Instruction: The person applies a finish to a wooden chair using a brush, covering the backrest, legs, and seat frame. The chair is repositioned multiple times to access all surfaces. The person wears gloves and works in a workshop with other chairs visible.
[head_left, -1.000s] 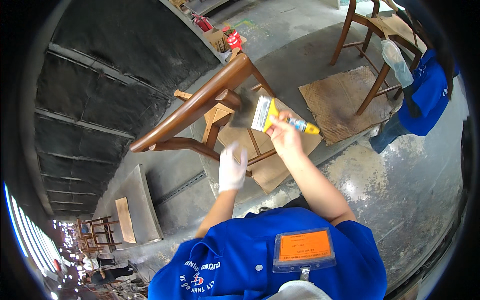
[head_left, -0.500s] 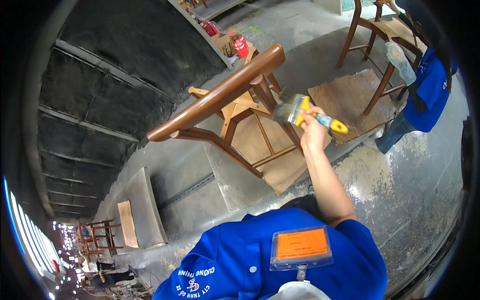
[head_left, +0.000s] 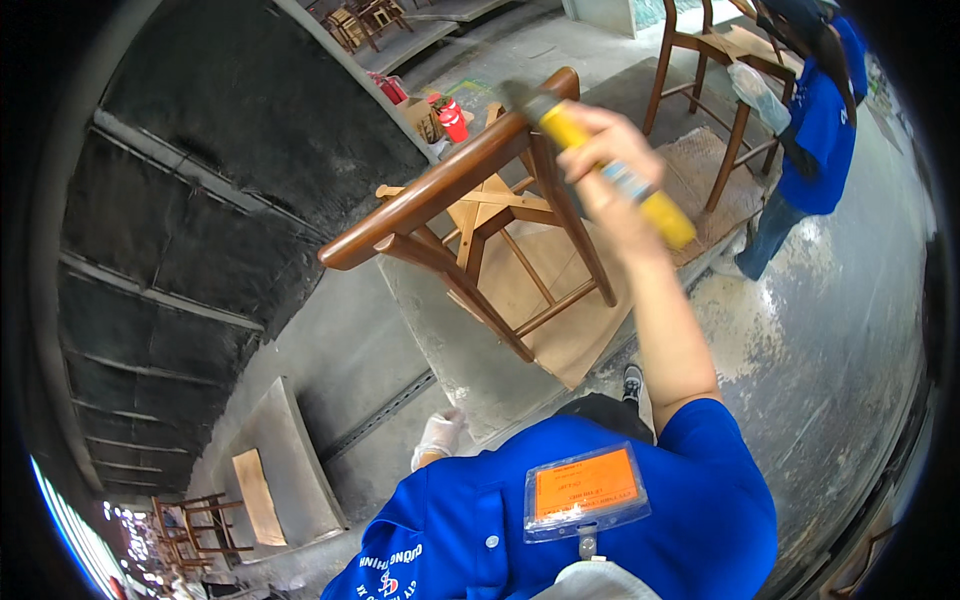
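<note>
My right hand (head_left: 612,165) is closed round the yellow handle of a wide paintbrush (head_left: 660,215), blurred by motion. Its dark bristles lie at or just over the right part of the chair's top rail; I cannot tell if they touch. The chair (head_left: 430,215) is brown, glossy wood with a thick curved rail, slanting legs and a paler seat frame. Under it lies a sheet of cardboard (head_left: 575,335). My left hand (head_left: 440,432), in a whitish glove, hangs low beside my body, apart from the chair; its finger pose is unclear.
At the right, a co-worker in a blue shirt (head_left: 825,150) stands by another wooden chair (head_left: 740,150) on a cardboard sheet. Red bottles (head_left: 452,122) and a carton stand behind my chair. Dark panels (head_left: 230,150) rise at the left, near a low grey board (head_left: 300,480) bearing cardboard.
My right hand has carried the paintbrush up from beside the chair's right support to its top rail. My gloved left hand has come into view. The whole view has shifted somewhat.
</note>
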